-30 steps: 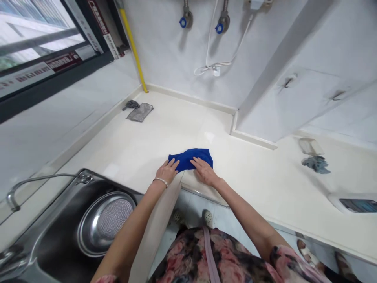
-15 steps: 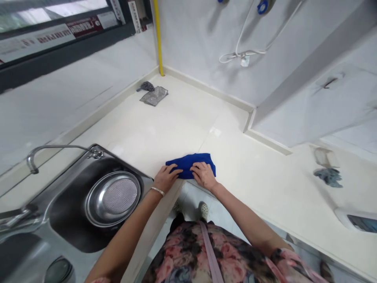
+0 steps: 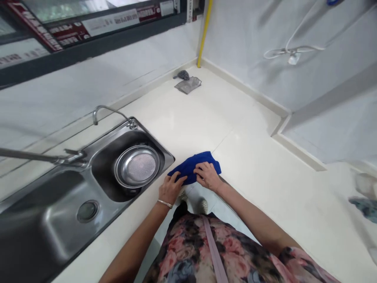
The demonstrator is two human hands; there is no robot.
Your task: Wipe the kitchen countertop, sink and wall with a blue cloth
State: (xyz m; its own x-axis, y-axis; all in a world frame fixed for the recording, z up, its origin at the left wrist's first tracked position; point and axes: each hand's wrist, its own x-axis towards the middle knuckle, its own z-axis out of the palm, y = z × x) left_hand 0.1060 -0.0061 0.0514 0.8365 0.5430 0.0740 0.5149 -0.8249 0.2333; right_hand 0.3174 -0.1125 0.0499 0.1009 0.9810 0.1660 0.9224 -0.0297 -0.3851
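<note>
— Cream worktop [image 3: 250, 165] wraps the corner, with a steel sink [image 3: 59, 196] on the left and a strainer bowl [image 3: 137, 166] in it. Where's the blue cloth [image 3: 194, 167]?
— Bunched at the worktop's front edge, just right of the sink.
— And the hands?
— Left hand [image 3: 171, 189] and right hand [image 3: 209, 177] sit side by side, fingers curled onto its near edge. It looks soft, light and limp; best pinched at an edge or corner.

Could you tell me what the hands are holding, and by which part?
The left hand and right hand lie on the blue cloth at its near edge, on the countertop; gripping or merely pressing cannot be told.
</note>
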